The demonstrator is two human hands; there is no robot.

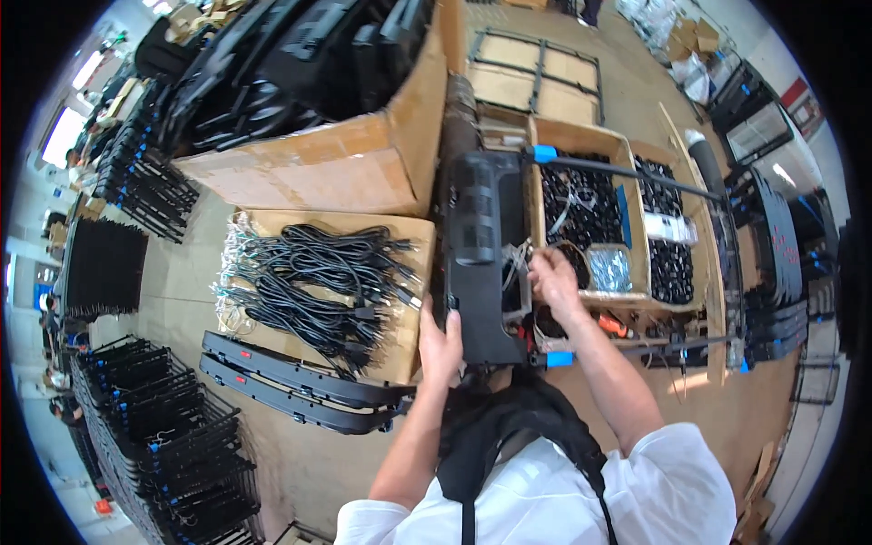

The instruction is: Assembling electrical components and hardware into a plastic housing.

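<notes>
In front of me lies a long black plastic housing [477, 272] in a frame of dark bars with blue end pieces. My left hand [440, 350] grips its near left edge, with the thumb lying toward the housing. At the housing's right side my right hand [552, 277] is closed, its fingertips pinched at a bundle of thin pale wires [518, 263]. Exactly what sits between those fingertips is hidden. Left of the housing, coiled black cables [322, 272] with pale ends lie on a cardboard sheet [413, 232].
A large carton [300, 186] of black plastic parts stands at the far left. To the right, a wooden divided box [708, 263] holds small black parts and a clear blue bag [609, 270]. An orange-handled tool [616, 325] lies nearby. Black frames [173, 436] are stacked at left.
</notes>
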